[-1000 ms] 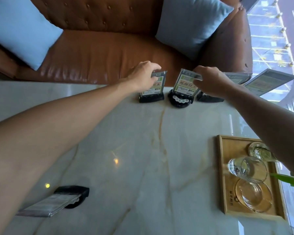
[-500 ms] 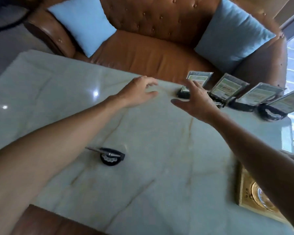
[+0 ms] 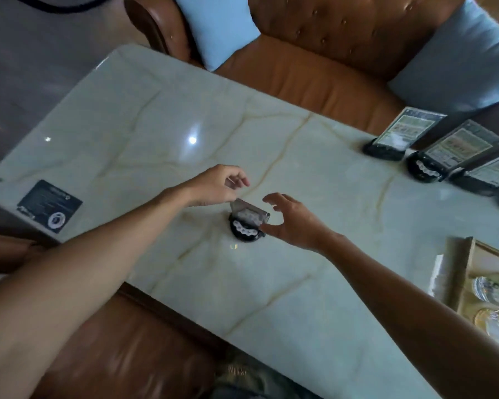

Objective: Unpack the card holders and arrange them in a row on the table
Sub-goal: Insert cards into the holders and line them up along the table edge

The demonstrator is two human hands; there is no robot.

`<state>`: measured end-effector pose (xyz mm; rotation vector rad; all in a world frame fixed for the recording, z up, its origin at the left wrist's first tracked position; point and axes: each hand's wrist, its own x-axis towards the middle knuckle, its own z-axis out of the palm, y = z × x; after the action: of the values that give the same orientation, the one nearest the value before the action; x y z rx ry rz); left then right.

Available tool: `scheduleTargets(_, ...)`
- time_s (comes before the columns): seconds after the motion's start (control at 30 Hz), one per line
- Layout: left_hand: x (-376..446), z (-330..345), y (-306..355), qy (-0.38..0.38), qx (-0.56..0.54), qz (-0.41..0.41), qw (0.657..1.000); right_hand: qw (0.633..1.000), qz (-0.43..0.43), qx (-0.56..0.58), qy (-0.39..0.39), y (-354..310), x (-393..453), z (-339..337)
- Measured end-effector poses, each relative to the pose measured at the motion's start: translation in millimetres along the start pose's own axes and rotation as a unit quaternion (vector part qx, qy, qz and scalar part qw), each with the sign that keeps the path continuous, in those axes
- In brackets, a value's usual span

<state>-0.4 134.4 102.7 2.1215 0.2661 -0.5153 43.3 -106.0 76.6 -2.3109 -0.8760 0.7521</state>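
One card holder [image 3: 247, 223], a black round base with a clear panel leaning back, sits alone in the middle of the marble table [image 3: 185, 116]. My left hand [image 3: 213, 187] hovers just above and left of the panel's upper edge, fingers curled and apart. My right hand [image 3: 293, 221] is spread open on the holder's right side, thumb tip at the base. Several more card holders stand in a row along the far right edge: one [image 3: 398, 136], a second [image 3: 455, 151], a third [image 3: 490, 174], each with a printed card in it.
A wooden tray [image 3: 470, 272] with glasses lies at the right edge. A dark printed label [image 3: 49, 205] is stuck on the table's left corner. A brown leather sofa [image 3: 300, 67] with blue cushions [image 3: 216, 27] runs behind the table, and a leather seat [image 3: 121, 355] is below.
Both hands left the row of holders at the far edge and came back to the lone holder in the middle. The view swung left and down.
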Motion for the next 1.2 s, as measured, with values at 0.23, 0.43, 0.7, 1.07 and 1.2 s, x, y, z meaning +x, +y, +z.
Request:
scheduleTargets(0.23,-11.6,25.1,-42.1,0.066,-0.014,0.028,0.997,0.997,0.048,-0.001,0.058,-6.7,5.1,24.1)
scheduleTargets(0.43,8.0,33.2,-23.6,0.111,0.037,0.068,0.991,0.992,0.073,0.002,0.108,2.8,12.0,10.0)
scheduleTargets(0.7,69.8,25.0,35.7,0.126,0.078,0.113,0.982,0.986,0.085,-0.022,0.142,35.6,37.5,-64.8)
scheduleTargets(1.07,211.9,9.5,121.0,0.154,0.096,0.161,0.97,0.969,0.083,-0.062,0.226,107.2,103.7,-170.9)
scheduleTargets(1.2,256.5,10.4,140.1,0.154,0.093,0.162,0.97,0.956,0.094,-0.065,0.27,137.3,127.3,-191.2)
